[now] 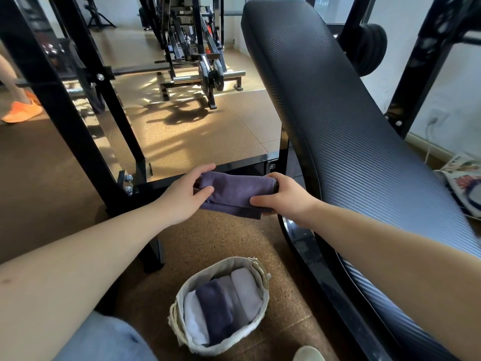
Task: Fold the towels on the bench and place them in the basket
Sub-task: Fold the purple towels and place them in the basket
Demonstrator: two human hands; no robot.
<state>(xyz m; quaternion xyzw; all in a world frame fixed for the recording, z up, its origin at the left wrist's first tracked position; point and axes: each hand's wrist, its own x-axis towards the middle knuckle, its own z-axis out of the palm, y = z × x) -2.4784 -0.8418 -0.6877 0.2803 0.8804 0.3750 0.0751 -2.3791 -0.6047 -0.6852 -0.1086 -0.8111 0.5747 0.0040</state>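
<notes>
Light: bright daylight from the far side of the room, lying in sunny patches on the floor (182, 142).
Shadows: hard and dark below the weight machine (192, 48).
Glare: soft sheen along the tabletop (351, 152) and the black frame (78, 105).
Distortion: wide-angle bending at the edges.
Focus: sharp centre, softer corners.

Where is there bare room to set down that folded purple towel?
The pale woven basket is crowded: four folded towels fill it side by side. Bare patches: the speckled brown floor between basket and the held purple towel, and the black ribbed bench pad right of the right hand.
</notes>
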